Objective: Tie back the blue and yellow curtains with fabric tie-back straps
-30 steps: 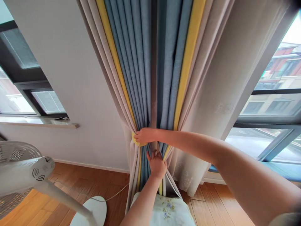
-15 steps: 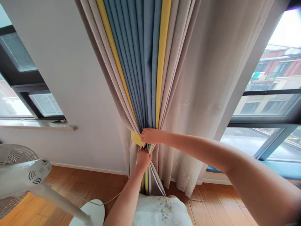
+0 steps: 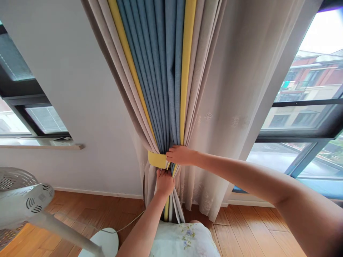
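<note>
A striped curtain (image 3: 163,89) in beige, yellow and blue hangs gathered into a bunch in front of me. A yellow tieback band (image 3: 157,159) wraps the bunch at its narrowest point. My right hand (image 3: 180,155) grips the gathered folds at the band's right end. Just below, my left hand (image 3: 165,181) clutches the lower folds of the bunch. A sheer white curtain (image 3: 230,117) hangs to the right, behind the striped one.
A white standing fan (image 3: 24,207) with a round base (image 3: 100,244) stands at lower left on the wooden floor (image 3: 241,235), its cord trailing toward the curtain. A window ledge (image 3: 40,145) runs along the left wall. Large windows (image 3: 308,117) are on the right.
The curtain's right half has been pulled left into one tight bunch. My left hand shifted from pressing the open folds to clutching them below the band, whose yellow face now shows more.
</note>
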`<state>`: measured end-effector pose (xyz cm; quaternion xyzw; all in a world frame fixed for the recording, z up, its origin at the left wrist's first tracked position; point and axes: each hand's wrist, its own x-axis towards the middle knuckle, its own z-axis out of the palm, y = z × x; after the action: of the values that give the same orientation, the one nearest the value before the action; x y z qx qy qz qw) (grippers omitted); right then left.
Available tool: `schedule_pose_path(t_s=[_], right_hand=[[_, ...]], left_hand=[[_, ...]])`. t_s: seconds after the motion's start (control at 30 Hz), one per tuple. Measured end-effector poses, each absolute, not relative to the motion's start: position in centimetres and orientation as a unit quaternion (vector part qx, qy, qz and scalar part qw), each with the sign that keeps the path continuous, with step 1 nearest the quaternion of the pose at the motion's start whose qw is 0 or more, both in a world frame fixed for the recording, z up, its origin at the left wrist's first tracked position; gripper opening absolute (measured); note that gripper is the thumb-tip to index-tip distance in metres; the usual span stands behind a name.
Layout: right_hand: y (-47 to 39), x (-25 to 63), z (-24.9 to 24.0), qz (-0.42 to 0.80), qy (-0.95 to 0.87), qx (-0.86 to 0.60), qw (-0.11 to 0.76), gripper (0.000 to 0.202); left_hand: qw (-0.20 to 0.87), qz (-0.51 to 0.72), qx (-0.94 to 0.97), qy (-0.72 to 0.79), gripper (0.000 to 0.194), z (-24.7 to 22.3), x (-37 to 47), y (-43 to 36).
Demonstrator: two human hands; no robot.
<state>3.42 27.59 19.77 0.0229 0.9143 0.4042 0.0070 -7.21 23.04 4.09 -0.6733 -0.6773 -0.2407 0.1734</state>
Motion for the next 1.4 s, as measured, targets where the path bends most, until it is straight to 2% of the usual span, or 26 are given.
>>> schedule_pose_path(t_s=[0.2,0.4,0.7,0.83,1.07,1.2,1.3,1.4], right_hand=[[26.6,0.9,18.6,0.379,0.922,0.079,-0.003,0.012],[26.9,0.5,19.0,0.393,0.919,-0.028,0.026,0.012],[27.8,3.0,18.5,0.415,0.905,-0.090,0.024,0.015],[27.6,3.9,18.6,0.394,0.918,-0.037,0.018,0.013],[26.5,2.1,18.4,0.313,0.922,0.226,-0.022,0.015],[26.1,1.2,18.5,0.293,0.924,0.246,-0.029,0.013],[26.0,0.6,18.7,0.278,0.929,0.242,0.015,0.011],[26.3,0.1,18.8,0.258,0.931,0.255,0.047,0.018]], left_hand=[[0.198,-0.238,-0.671,-0.674,0.021,4.7,-6.6,21.3],[0.221,-0.211,-0.721,-0.622,0.028,4.6,-8.0,22.2],[0.218,-0.184,-0.769,-0.573,0.019,5.4,-10.2,23.4],[0.195,-0.191,-0.771,-0.575,0.017,5.9,-10.0,22.8],[0.198,-0.242,-0.667,-0.676,0.018,6.5,-8.5,20.3],[0.221,-0.261,-0.629,-0.699,0.021,6.4,-8.1,19.5],[0.238,-0.264,-0.608,-0.710,0.023,6.4,-8.1,19.2],[0.242,-0.260,-0.622,-0.698,0.025,6.9,-8.4,19.3]])
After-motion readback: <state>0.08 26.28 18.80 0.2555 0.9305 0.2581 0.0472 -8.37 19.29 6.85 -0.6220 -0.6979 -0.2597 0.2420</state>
